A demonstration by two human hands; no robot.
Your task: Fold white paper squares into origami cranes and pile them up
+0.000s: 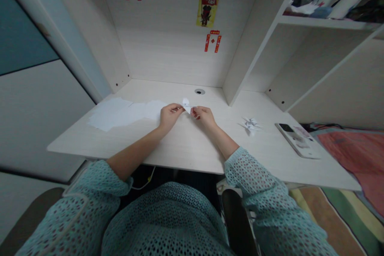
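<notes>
Between my two hands, just above the white desk (pixel 192 148), is a small piece of folded white paper (pixel 186 105). My left hand (pixel 171 117) pinches its left side between thumb and fingers. On the other side my right hand (pixel 204 116) has its fingers closed at the paper's right edge. Part of the paper stands up above the fingertips, and its lower folds are partly hidden. To the right on the desk lies a cluster of small folded white paper pieces (pixel 251 125). Flat white paper sheets (pixel 126 113) spread over the left side, close to my left hand.
A white phone (pixel 297 140) lies near the desk's right end. A round cable hole (pixel 199 92) sits at the back. An upright divider (pixel 240 60) rises behind on the right, below a loaded shelf (pixel 330 20). A chair armrest (pixel 240 222) is below the desk.
</notes>
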